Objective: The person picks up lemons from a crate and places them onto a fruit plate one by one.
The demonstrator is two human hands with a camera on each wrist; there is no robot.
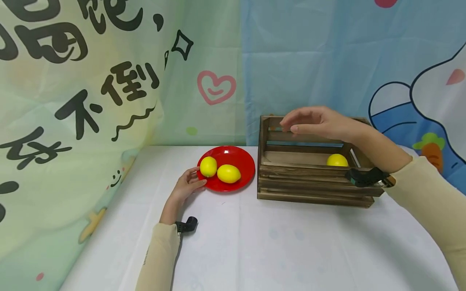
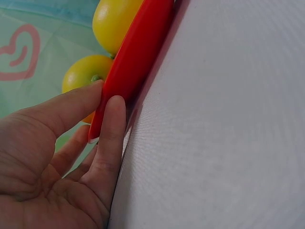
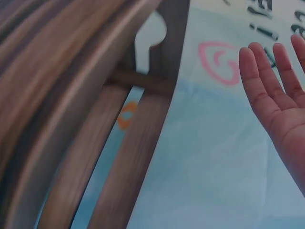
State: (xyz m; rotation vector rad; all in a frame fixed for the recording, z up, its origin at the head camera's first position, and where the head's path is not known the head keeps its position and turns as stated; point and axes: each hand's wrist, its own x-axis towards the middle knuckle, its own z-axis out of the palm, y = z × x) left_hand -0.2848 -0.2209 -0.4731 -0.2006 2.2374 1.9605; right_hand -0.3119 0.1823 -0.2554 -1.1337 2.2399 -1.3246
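Observation:
A red plate (image 1: 248,171) bears two yellow lemons, one lemon (image 1: 208,166) near its left rim and another lemon (image 1: 229,173) at its middle. My left hand (image 1: 187,186) pinches the plate's left rim; in the left wrist view the thumb lies at the upper side and a finger at the underside of the red plate (image 2: 138,57). Over the wooden crate (image 1: 313,178) my right hand (image 1: 320,121) is held up, palm empty, fingers extended. A third lemon (image 1: 337,160) lies inside the crate toward its right end.
Slatted crate sides (image 3: 71,86) fill the left of the right wrist view. A white cloth (image 1: 255,242) covers the table. Printed curtains (image 1: 204,48) hang behind and along the left.

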